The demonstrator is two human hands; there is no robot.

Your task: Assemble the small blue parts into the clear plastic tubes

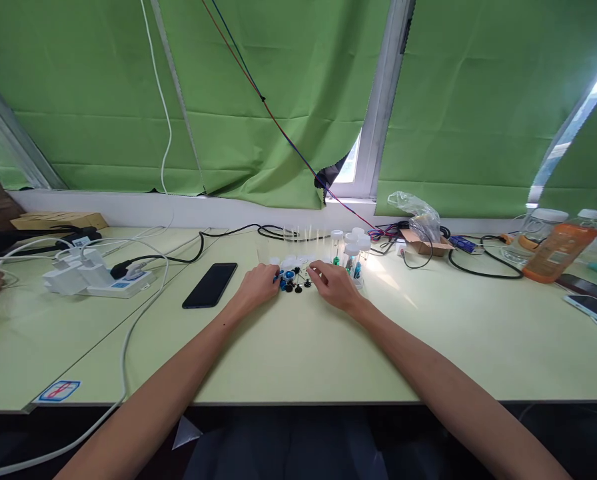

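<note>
My left hand (261, 283) rests on the table with its fingers curled together beside several small blue pieces (282, 283). Whatever its fingertips pinch is too small to make out. Across a narrow gap, my right hand (334, 285) has its thumb and fingers drawn together, and anything between them is hidden. Small black pieces with thin stems (298, 289) lie between the two hands, next to a round blue piece (289, 275). Just beyond my right hand stand several clear tubes with white caps (351, 249), with green and blue bits inside.
A black phone (209, 285) lies left of my left arm. Farther left is a white power strip (123, 285) with plugs and cables. Black cable (488, 272), a small cardboard box (423, 243) and an orange bottle (558, 252) are at the right. Green curtains (278, 147) hang behind.
</note>
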